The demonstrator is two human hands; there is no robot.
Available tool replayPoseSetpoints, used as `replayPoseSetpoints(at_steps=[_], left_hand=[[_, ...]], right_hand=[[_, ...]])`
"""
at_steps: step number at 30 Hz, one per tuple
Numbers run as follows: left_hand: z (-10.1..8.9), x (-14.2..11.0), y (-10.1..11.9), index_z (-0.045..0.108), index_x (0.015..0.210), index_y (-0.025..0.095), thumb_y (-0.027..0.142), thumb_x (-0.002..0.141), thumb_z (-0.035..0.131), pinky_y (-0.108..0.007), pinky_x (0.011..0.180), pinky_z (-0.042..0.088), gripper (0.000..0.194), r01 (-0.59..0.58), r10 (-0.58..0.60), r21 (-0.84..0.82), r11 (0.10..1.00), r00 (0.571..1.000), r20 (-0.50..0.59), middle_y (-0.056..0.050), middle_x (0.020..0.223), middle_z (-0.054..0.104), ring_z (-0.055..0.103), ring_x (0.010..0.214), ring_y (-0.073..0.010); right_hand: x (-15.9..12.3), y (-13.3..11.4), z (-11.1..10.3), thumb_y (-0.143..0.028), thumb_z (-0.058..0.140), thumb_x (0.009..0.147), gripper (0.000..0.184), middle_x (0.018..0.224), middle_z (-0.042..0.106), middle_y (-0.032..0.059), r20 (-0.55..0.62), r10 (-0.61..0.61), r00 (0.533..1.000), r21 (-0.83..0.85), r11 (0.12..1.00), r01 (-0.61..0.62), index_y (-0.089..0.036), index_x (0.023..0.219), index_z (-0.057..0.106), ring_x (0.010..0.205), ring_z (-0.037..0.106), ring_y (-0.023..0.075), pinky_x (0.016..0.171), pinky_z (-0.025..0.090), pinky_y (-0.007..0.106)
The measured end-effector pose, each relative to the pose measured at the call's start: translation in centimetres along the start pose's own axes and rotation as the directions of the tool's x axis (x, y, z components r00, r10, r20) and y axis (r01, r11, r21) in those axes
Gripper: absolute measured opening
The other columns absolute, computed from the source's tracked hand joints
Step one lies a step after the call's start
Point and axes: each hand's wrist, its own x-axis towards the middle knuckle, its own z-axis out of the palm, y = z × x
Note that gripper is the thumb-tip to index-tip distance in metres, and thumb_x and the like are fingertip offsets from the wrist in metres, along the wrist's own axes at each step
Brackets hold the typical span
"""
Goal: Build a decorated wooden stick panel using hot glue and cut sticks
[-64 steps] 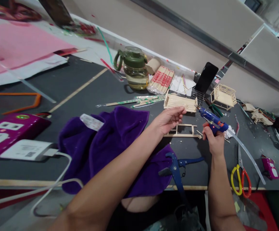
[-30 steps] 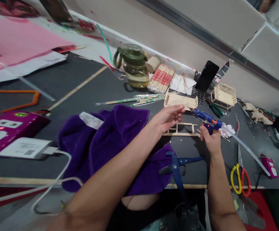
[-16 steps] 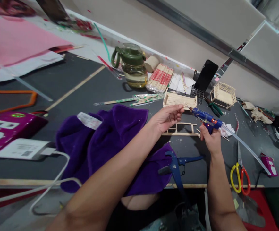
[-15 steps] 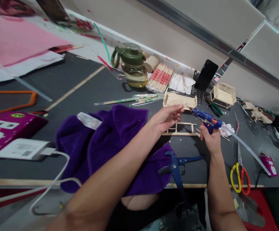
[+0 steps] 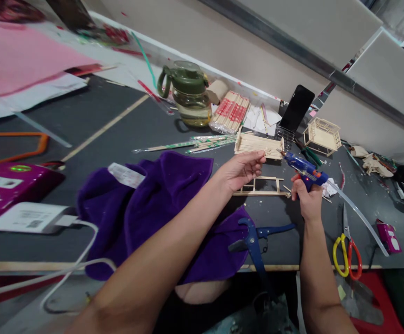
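Note:
My left hand [image 5: 241, 170] reaches over the purple towel [image 5: 153, 204] with thumb and fingers pinched together; what they hold is too small to name. My right hand [image 5: 307, 200] grips a blue glue gun [image 5: 303, 170] whose nozzle points left, a short gap from the left fingertips. A clear glue stick trails from the back of the gun. Under both hands a small ladder-like wooden frame [image 5: 262, 186] lies flat on the dark table [image 5: 118, 134]. Just behind the fingertips sits a panel of wooden slats [image 5: 256, 144].
A blue cutter [image 5: 254, 241] lies near the front edge, yellow-and-red scissors [image 5: 346, 250] to the right. A small wooden model house [image 5: 322, 136], a propped phone [image 5: 295, 111], a green-lidded kettle [image 5: 188, 95] and packed chopsticks [image 5: 230, 111] stand behind. A magenta power strip [image 5: 10, 185] lies at left.
The glue gun's nozzle came up to the left fingertips, then drew back a little to the right. The left hand stayed pinched in place.

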Motion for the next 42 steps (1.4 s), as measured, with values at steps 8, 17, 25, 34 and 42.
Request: replayPoseSetpoints(at_steps=[8,17,25,34,42], left_hand=[[-0.3,0.4,0.2,0.071,0.070,0.012,0.009,0.073,0.090,-0.017,0.049,0.043,0.020,-0.066,0.067,0.062,0.996,0.998,-0.018,0.000,0.063,0.070,0.052,0.047,-0.0037],[-1.4,0.7,0.7,0.074,0.073,0.016,0.018,0.065,0.093,-0.021,0.059,0.050,0.021,-0.228,0.225,0.240,0.944,0.974,0.038,-0.003,0.072,0.075,0.060,0.059,-0.0088],[-1.4,0.7,0.6,0.075,0.072,0.017,0.019,0.063,0.093,-0.020,0.059,0.046,0.020,-0.336,0.322,0.295,0.895,0.942,0.095,-0.003,0.071,0.074,0.057,0.059,-0.0085],[-1.1,0.0,0.5,0.079,0.071,0.016,0.021,0.060,0.096,-0.021,0.060,0.044,0.021,-0.293,0.269,0.390,0.873,0.956,0.116,-0.005,0.072,0.074,0.063,0.068,-0.0119],[-1.0,-0.5,0.7,0.083,0.070,0.015,0.014,0.067,0.087,-0.021,0.061,0.045,0.006,-0.262,0.172,0.529,0.807,0.962,0.214,-0.006,0.073,0.075,0.059,0.063,-0.0103]], right_hand=[[2.6,0.1,-4.7,-0.052,0.086,0.071,0.045,0.073,0.067,-0.0056,-0.358,0.162,0.920,0.253,0.965,-0.071,-0.024,0.092,0.058,0.049,0.055,0.0075,0.042,0.038,0.019],[2.8,2.2,-10.6,-0.034,0.075,0.066,0.020,0.057,0.067,-0.0041,-0.560,0.361,0.745,-0.002,0.899,-0.437,-0.021,0.074,0.062,0.043,0.057,0.0119,0.035,0.043,0.022],[-0.5,1.3,-12.1,-0.047,0.068,0.082,0.028,0.054,0.070,0.0010,-0.603,0.285,0.745,-0.129,0.887,-0.444,-0.021,0.083,0.062,0.036,0.061,0.0162,0.035,0.045,0.024],[-2.5,1.3,-10.9,-0.054,0.068,0.091,0.043,0.046,0.061,0.0074,-0.520,0.247,0.818,-0.626,0.540,-0.562,-0.027,0.058,0.063,0.059,0.070,0.0270,0.056,0.046,0.033],[0.4,-3.7,-2.6,-0.046,0.066,0.094,0.027,0.081,0.075,0.0021,0.039,-0.075,0.996,-0.469,0.879,0.084,-0.023,0.086,0.076,0.074,0.062,0.0184,0.073,0.047,0.031]])
